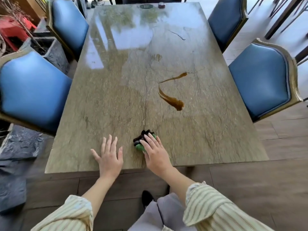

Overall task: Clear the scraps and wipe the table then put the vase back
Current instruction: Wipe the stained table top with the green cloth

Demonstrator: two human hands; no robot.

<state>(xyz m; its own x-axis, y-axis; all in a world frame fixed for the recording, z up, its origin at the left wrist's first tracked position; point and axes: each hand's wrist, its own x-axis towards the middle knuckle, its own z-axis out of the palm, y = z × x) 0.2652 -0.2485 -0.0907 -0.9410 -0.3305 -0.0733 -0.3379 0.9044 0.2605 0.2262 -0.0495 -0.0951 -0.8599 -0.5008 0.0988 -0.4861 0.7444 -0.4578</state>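
Observation:
A crumpled green and black cloth (139, 142) lies near the front edge of the stone table (116, 97). My right hand (155, 153) presses on it with straight fingers. Flat on the bare tabletop to the cloth's left rests my left hand (109, 155), fingers spread. A brown liquid streak (173, 101) runs across the table's right half, with a thinner trail (175, 77) above it. No vase is in view.
Blue padded chairs stand on both sides: two on the left (33, 90) (70, 25) and two on the right (261, 77) (225, 19). A dark round coaster (146, 6) and a small dark object (161, 5) sit at the far edge. Grey stone planters (51, 50) stand at left.

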